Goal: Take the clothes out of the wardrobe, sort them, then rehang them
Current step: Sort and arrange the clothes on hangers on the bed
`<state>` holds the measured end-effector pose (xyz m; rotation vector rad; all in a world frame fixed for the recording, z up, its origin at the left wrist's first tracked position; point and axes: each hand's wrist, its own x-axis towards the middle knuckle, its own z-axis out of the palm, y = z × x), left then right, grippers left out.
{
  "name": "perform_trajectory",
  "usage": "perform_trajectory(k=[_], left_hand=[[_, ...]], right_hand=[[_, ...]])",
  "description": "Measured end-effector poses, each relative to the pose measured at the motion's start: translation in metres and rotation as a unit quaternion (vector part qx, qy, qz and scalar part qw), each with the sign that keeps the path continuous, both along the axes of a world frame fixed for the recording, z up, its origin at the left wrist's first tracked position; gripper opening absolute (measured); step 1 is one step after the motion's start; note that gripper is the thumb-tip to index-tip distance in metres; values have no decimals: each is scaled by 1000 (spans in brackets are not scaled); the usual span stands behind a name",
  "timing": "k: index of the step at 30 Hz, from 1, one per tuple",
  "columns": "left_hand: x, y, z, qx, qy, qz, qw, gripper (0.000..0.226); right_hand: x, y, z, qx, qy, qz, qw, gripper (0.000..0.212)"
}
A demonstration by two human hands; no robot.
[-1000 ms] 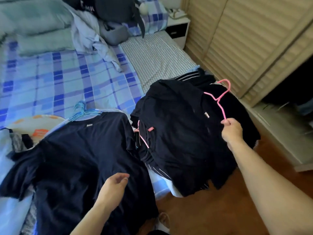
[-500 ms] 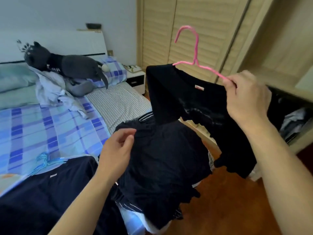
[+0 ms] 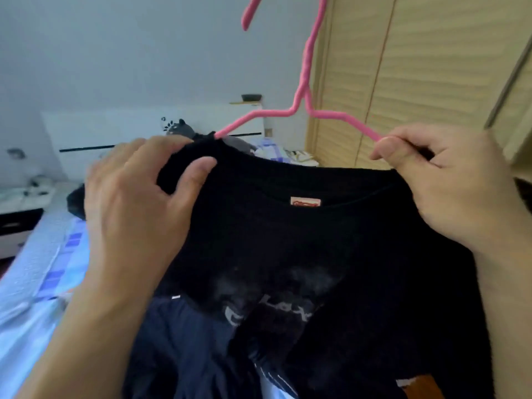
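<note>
I hold a black shirt point(image 3: 288, 240) up in front of me on a pink hanger point(image 3: 302, 90), with the hanger's hook rising past the top of the view. My left hand point(image 3: 138, 208) pinches the shirt's left shoulder, thumb over the dark cloth and fingers curled behind it, just where the hanger's left arm slips into the collar. My right hand point(image 3: 449, 194) grips the hanger's bare right arm and the shirt's right shoulder together, fingers curled around both. A small red-and-white label point(image 3: 305, 202) shows inside the neckline, midway between my hands, and a faded pale print point(image 3: 259, 300) is visible lower on the shirt. Below the shirt, a navy garment point(image 3: 178, 347) lies on the bed point(image 3: 37, 269), whose blue-checked cover spreads to the shirt's left. Behind the shirt stand the bed's white headboard point(image 3: 115, 131) and a grey plush toy point(image 3: 184, 129), mostly hidden by the collar. To the shirt's upper right, the louvred wooden wardrobe doors point(image 3: 417, 67) fill the background.
</note>
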<state>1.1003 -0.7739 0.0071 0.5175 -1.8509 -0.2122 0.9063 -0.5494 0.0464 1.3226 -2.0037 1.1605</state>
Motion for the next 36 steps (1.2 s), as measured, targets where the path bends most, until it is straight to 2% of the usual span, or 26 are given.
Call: perform_trajectory(k=[3, 7, 11, 14, 16, 18, 20, 22, 25, 29, 31, 34, 36], left_hand=[[44, -9, 14, 52, -21, 59, 997, 35], [84, -27, 29, 68, -33, 152, 985, 35], [112, -74, 9, 73, -62, 222, 970, 38], [121, -131, -51, 131, -155, 274, 940, 38], [130, -164, -118, 213, -220, 265, 914, 35], [143, -178, -187, 299, -256, 252, 884, 32], [158, -178, -243, 340, -269, 249, 866, 28], [169, -182, -282, 345, -270, 248, 864, 24], [169, -216, -299, 327, -244, 245, 879, 20], [144, -307, -295, 294, -199, 239, 904, 20], [120, -374, -315, 272, -200, 236, 911, 24], [78, -468, -397, 249, -296, 220, 896, 35], [57, -503, -489, 273, -418, 215, 839, 42]], right_hand=[[6, -42, -11, 13, -49, 71, 996, 23], [17, -102, -11, 26, -93, 146, 985, 22], [30, -177, -23, 86, -114, 215, 966, 25], [45, -260, -81, 184, -116, 196, 956, 27], [52, -311, -157, 256, -132, 171, 942, 29], [66, -332, -240, 313, -177, 159, 919, 28], [83, -327, -304, 337, -206, 158, 905, 25], [94, -321, -345, 323, -206, 155, 911, 25], [95, -341, -358, 273, -164, 122, 940, 28], [80, -431, -342, 201, -69, 76, 974, 22], [60, -497, -355, 195, -60, 58, 977, 20], [25, -587, -429, 261, -65, 30, 963, 27], [5, -621, -521, 377, -66, 10, 924, 30]])
